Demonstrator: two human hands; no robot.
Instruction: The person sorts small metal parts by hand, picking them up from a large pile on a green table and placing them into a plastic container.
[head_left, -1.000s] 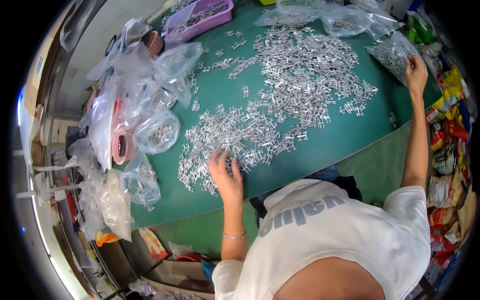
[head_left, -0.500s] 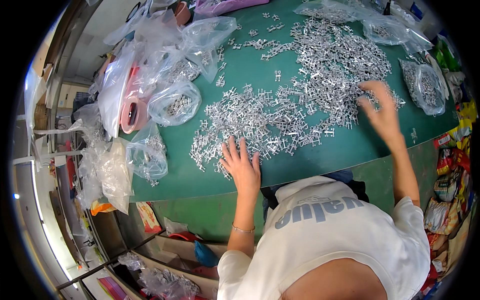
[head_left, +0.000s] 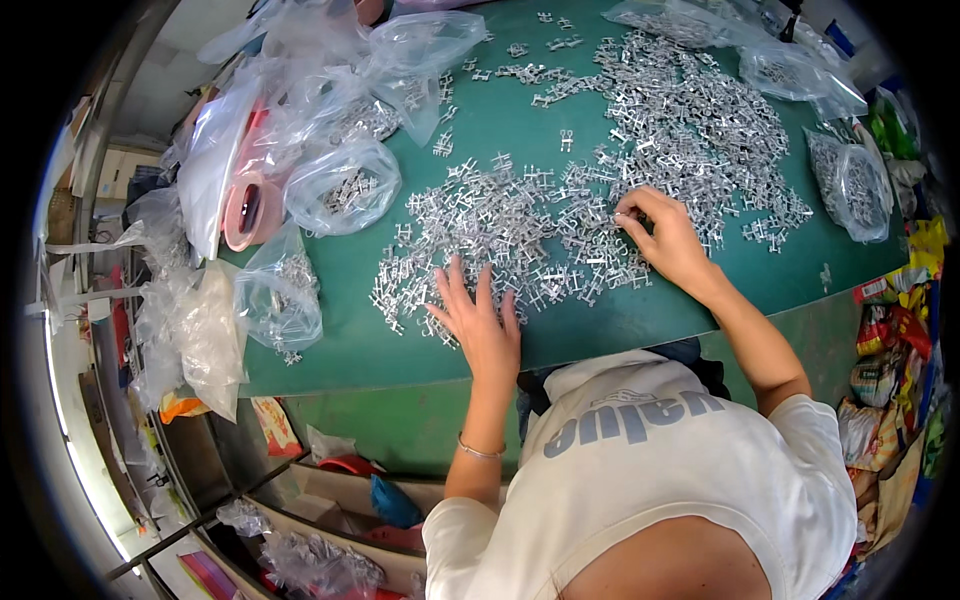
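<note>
In the head view, a person in a white T-shirt bends over a green tabletop [head_left: 520, 120] strewn with a wide heap of small silvery metal clips [head_left: 560, 210]. The heap runs from the near left part of the tabletop up toward the far right.

The left hand [head_left: 483, 325] lies flat on the near edge of the heap, fingers spread apart and pressing on the clips, gripping nothing. The right hand [head_left: 668, 238] rests on the middle of the heap, its fingers curled together at the tips over a few clips; whether it actually pinches one cannot be told. The two hands are well apart.

Along the left side of the tabletop lie clear plastic bags [head_left: 340, 185], some with clips inside, and beside them a pink roll of tape [head_left: 245, 210]. More clear bags of clips [head_left: 850, 180] sit at the right edge.
</note>
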